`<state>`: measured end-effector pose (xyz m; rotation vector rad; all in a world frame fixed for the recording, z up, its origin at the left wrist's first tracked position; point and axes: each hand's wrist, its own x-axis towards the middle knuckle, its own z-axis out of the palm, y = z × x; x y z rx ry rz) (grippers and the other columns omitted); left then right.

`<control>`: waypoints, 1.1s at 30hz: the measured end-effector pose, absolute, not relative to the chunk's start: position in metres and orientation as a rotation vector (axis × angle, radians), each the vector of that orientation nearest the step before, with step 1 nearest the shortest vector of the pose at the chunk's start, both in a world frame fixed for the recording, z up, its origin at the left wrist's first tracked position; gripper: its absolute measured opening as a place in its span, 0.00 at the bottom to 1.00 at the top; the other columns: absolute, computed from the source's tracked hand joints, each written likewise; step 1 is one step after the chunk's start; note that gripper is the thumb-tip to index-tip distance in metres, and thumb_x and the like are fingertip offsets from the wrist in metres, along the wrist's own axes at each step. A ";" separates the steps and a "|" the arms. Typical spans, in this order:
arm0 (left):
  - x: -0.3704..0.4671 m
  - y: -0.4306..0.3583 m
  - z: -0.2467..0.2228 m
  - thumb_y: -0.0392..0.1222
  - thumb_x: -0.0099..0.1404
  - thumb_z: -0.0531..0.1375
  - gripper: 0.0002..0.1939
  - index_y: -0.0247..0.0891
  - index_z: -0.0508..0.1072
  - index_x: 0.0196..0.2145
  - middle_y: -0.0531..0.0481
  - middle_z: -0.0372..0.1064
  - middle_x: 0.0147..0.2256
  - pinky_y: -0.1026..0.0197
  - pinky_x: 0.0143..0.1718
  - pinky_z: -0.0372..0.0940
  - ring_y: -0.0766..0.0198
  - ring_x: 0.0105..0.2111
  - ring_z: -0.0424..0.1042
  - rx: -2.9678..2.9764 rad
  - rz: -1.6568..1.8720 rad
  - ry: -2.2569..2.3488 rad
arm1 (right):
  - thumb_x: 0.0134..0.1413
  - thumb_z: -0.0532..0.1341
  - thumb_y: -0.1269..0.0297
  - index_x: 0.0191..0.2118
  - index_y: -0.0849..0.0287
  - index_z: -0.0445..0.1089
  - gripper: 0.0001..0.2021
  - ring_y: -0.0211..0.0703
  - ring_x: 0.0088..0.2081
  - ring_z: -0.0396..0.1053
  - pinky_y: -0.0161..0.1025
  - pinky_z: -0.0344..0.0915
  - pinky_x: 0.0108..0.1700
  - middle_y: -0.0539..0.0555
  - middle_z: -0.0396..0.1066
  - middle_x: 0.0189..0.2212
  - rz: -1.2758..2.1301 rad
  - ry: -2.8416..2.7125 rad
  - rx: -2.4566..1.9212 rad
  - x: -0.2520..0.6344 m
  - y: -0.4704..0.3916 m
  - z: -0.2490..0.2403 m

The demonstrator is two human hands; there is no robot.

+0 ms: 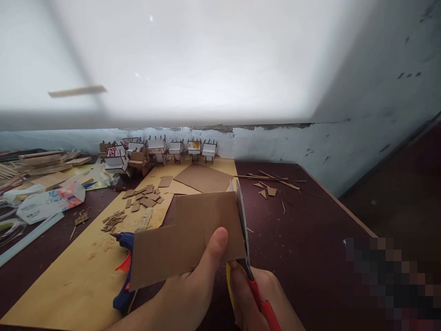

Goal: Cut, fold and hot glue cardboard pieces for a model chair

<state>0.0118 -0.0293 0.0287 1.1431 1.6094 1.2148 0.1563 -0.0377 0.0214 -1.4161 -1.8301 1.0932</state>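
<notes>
A flat brown step-edged cardboard piece [203, 225] is held above the dark maroon tabletop [303, 239], its long axis running left to right. The left hand [198, 278] pinches its lower edge, thumb on top, fingers hidden. The right hand [263, 292], nearer the right edge, curls around red-and-yellow-handled metal scissors [243, 220], blades pointing away along that edge. Leftward lies tan paper [69, 289].

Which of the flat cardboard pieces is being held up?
The large step-shaped piece in the left hand, its right edge at the scissors. The angled sheet and small scraps lie beyond it, held by neither hand.
</notes>
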 end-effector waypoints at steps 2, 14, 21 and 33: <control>0.010 -0.028 0.024 0.69 0.60 0.62 0.25 0.47 0.83 0.41 0.48 0.79 0.50 0.41 0.67 0.55 0.42 0.59 0.70 1.138 1.203 1.628 | 0.69 0.45 0.38 0.19 0.54 0.57 0.32 0.39 0.19 0.62 0.37 0.53 0.22 0.47 0.60 0.15 1.100 -1.836 -1.408 0.157 -0.038 0.019; 0.019 -0.031 0.029 0.62 0.65 0.62 0.20 0.45 0.81 0.41 0.46 0.79 0.50 0.40 0.66 0.57 0.43 0.57 0.72 1.107 1.270 1.626 | 0.68 0.47 0.37 0.20 0.55 0.53 0.31 0.36 0.19 0.56 0.34 0.48 0.20 0.46 0.56 0.16 1.157 -1.837 -1.390 0.158 -0.035 0.011; 0.021 -0.031 0.034 0.59 0.64 0.63 0.18 0.44 0.80 0.41 0.45 0.79 0.50 0.37 0.68 0.52 0.42 0.59 0.71 1.112 1.316 1.655 | 0.68 0.46 0.37 0.21 0.54 0.51 0.31 0.36 0.20 0.53 0.33 0.47 0.20 0.46 0.54 0.16 1.163 -1.843 -1.407 0.158 -0.034 0.006; 0.006 -0.028 0.015 0.64 0.63 0.64 0.23 0.46 0.81 0.47 0.46 0.76 0.55 0.41 0.72 0.41 0.42 0.65 0.62 1.118 1.172 1.563 | 0.68 0.47 0.37 0.21 0.53 0.46 0.30 0.36 0.21 0.48 0.34 0.44 0.21 0.45 0.50 0.18 1.137 -1.822 -1.367 0.157 -0.035 -0.004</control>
